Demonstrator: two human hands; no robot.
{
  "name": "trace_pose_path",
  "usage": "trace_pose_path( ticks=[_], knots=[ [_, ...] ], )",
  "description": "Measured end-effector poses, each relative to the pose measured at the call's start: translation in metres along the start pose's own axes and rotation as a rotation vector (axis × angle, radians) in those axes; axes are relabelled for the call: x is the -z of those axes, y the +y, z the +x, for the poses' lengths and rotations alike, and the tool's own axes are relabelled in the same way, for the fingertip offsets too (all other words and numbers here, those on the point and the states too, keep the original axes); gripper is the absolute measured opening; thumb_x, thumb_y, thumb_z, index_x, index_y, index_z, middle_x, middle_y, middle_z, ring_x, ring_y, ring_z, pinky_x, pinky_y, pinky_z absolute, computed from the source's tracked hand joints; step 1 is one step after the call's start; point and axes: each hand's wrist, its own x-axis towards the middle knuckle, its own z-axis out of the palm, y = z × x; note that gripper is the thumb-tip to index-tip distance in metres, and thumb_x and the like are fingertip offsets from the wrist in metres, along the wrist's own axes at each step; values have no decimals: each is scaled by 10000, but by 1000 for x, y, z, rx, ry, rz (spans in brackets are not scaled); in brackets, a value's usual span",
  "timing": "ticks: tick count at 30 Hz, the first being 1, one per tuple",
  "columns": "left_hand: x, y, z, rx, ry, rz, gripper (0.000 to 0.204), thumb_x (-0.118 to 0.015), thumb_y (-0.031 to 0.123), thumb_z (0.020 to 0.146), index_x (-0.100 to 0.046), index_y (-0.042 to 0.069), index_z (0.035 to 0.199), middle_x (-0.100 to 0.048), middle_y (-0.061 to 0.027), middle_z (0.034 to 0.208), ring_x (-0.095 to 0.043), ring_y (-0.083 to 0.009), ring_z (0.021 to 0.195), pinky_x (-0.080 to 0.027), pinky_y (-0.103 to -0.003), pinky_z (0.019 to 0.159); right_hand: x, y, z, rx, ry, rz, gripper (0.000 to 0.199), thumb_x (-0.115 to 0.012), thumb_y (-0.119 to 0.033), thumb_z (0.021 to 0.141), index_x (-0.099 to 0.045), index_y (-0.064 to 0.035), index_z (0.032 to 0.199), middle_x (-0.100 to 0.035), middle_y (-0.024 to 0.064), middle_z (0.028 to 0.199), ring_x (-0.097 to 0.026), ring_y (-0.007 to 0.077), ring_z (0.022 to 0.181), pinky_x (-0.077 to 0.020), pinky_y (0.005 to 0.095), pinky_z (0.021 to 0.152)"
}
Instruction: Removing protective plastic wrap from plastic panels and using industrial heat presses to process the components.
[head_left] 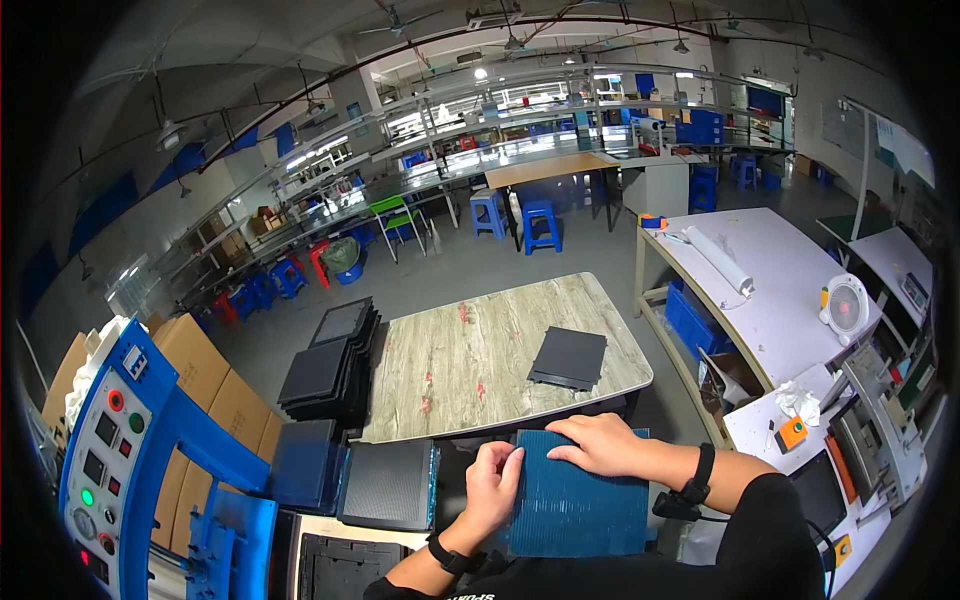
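Your left hand (493,487) pinches the near-left edge of the ribbed blue sheet (580,495) while your right hand (598,443) presses flat on its far edge; lifting one-sided could buckle it against the desk (470,350) edge beyond.

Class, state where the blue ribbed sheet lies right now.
In the head view, the blue ribbed sheet lies low at centre, under the left hand and right hand, before the wood-grain table.
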Motion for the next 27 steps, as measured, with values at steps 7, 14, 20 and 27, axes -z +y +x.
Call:
trace_pose_path(
  ticks=[7, 14, 20, 27],
  knots=[
    [7, 26, 18, 54, -86, 355, 263, -567, 243, 920, -475, 39, 783, -570, -174, 622, -597, -354, 576, -465, -412, 532, 3, -8, 3, 89, 128, -87, 420, -654, -381, 826, -615, -66, 1101, -643, 99, 822, -645, 288, 683, -524, 375, 570],
    [12, 20, 33, -579, -71, 552, 165, -656, 126, 803, -526, 35, 758, -598, -157, 938, -598, -330, 928, -476, -444, 780, 3, -10, 1, 88, 134, -104, 406, -658, -369, 822, -613, -73, 1096, -606, 79, 762, -630, 276, 636, -516, 376, 548],
    [15, 10, 41, -851, -217, 426, 230, -745, 58, 652, -523, 19, 701, -569, -198, 1129, -559, -371, 1066, -456, -483, 917, 5, -17, 4, 114, 70, -69, 335, -594, -316, 868, -582, -122, 1140, -566, 97, 890, -627, 293, 709, -519, 407, 613],
    [17, 2, 38, -798, -245, 340, 247, -743, 60, 671, -510, 12, 737, -597, -208, 1092, -596, -361, 1020, -491, -469, 878, -16, -6, 11, 191, 106, 19, 281, -656, -224, 825, -622, -163, 1097, -569, 72, 917, -617, 262, 772, -511, 363, 647]
  ],
)
